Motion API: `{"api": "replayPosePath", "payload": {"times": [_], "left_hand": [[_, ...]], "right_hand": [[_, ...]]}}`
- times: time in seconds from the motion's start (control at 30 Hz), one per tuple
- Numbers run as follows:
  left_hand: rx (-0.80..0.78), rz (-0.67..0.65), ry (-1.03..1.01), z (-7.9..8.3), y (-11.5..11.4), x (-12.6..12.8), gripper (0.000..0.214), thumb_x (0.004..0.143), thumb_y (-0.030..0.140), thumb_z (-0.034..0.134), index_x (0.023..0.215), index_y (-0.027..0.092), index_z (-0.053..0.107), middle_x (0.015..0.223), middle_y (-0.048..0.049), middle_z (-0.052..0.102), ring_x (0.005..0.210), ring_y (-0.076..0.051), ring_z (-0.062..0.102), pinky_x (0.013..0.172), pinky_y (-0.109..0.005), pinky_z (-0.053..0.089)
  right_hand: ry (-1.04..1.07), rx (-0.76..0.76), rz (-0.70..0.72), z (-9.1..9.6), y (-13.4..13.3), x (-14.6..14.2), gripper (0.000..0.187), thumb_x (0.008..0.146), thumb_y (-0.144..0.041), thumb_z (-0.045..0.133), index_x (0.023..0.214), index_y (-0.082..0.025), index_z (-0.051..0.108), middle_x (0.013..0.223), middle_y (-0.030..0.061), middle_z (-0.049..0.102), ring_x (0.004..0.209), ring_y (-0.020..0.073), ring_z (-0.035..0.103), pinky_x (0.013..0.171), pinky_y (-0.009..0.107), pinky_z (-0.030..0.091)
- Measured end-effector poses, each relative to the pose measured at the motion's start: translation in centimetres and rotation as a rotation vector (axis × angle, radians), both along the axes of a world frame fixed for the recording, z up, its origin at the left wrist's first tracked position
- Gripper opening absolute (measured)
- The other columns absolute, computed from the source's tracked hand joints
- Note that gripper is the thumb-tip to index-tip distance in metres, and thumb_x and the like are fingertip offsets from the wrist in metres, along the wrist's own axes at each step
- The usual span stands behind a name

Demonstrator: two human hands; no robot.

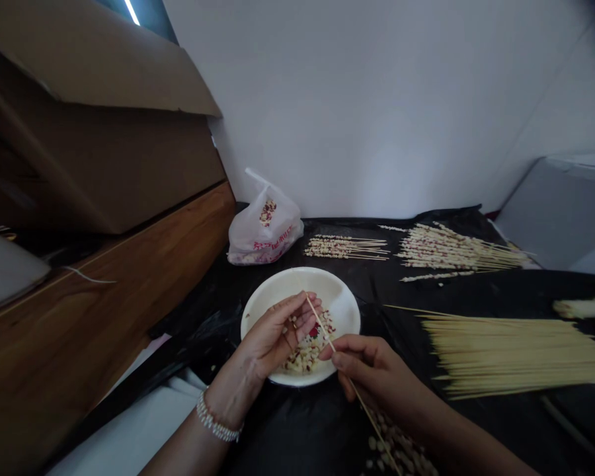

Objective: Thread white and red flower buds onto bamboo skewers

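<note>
A white bowl [327, 291] of small pale and reddish pieces [307, 354] sits on black plastic sheeting. My left hand [272, 334] hovers over the bowl, fingers pinched together at the tip of a thin wooden skewer [322, 324]. My right hand [371, 370] grips the same skewer lower down, at the bowl's near right rim. The skewer slants from upper left to lower right, and its lower end carries threaded pieces [396, 449] near the frame's bottom edge.
A pile of bare skewers [515, 354] lies to the right. Two bundles of filled skewers [344, 246] [451, 251] lie at the back. A white plastic bag [265, 228] stands at back left. Cardboard boxes [94, 119] and a wooden ledge [104, 291] rise on the left.
</note>
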State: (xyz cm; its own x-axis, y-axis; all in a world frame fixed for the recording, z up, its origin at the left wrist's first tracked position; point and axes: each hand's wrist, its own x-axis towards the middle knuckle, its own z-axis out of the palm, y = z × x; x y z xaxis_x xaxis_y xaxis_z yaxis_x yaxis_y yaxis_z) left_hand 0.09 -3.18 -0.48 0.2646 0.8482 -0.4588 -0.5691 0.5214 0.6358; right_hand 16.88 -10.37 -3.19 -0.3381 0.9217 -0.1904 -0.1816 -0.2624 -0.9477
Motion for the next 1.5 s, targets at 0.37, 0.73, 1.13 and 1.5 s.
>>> {"api": "replayPosePath", "payload": {"times": [0.37, 0.73, 1.13, 1.5], "left_hand": [[0.109, -0.344, 0.041, -0.4, -0.9, -0.1, 0.006, 0.082, 0.007, 0.073, 0.087, 0.004, 0.076, 0.091, -0.0175, 0.079, 0.085, -0.019, 0.077, 0.081, -0.024, 0.061], [-0.127, 0.036, -0.166, 0.5, 0.7, -0.7, 0.072, 0.078, -0.018, 0.033, 0.145, 0.003, 0.046, 0.121, -0.0216, 0.071, 0.108, -0.024, 0.073, 0.088, -0.026, 0.061], [-0.107, 0.106, -0.171, 0.4, 1.3, -1.3, 0.031, 0.1, 0.005, 0.04, 0.125, 0.002, 0.059, 0.087, -0.0119, 0.071, 0.072, -0.015, 0.074, 0.065, -0.021, 0.062], [0.0, 0.121, -0.122, 0.2, 1.3, -1.9, 0.018, 0.1, 0.01, 0.049, 0.103, 0.01, 0.066, 0.063, 0.0029, 0.053, 0.044, -0.003, 0.048, 0.04, -0.011, 0.038]], "right_hand": [[0.087, -0.032, -0.14, 0.2, 0.5, 0.0, 0.036, 0.075, -0.048, 0.083, 0.071, -0.016, 0.068, 0.045, -0.0055, 0.058, 0.032, 0.002, 0.027, 0.036, 0.021, 0.011], [0.128, -0.071, -0.093, -0.1, 0.5, 0.4, 0.032, 0.078, -0.046, 0.083, 0.076, -0.015, 0.072, 0.048, -0.0044, 0.061, 0.031, 0.0004, 0.027, 0.034, 0.019, 0.011], [0.148, -0.126, 0.041, 0.1, -0.1, 0.1, 0.034, 0.079, -0.046, 0.083, 0.076, -0.015, 0.071, 0.05, -0.004, 0.064, 0.03, -0.0008, 0.03, 0.031, 0.015, 0.013], [0.25, -0.155, 0.227, -1.0, -0.4, 0.2, 0.032, 0.085, -0.046, 0.078, 0.088, -0.015, 0.072, 0.055, -0.0023, 0.068, 0.03, 0.0018, 0.041, 0.03, 0.012, 0.023]]}}
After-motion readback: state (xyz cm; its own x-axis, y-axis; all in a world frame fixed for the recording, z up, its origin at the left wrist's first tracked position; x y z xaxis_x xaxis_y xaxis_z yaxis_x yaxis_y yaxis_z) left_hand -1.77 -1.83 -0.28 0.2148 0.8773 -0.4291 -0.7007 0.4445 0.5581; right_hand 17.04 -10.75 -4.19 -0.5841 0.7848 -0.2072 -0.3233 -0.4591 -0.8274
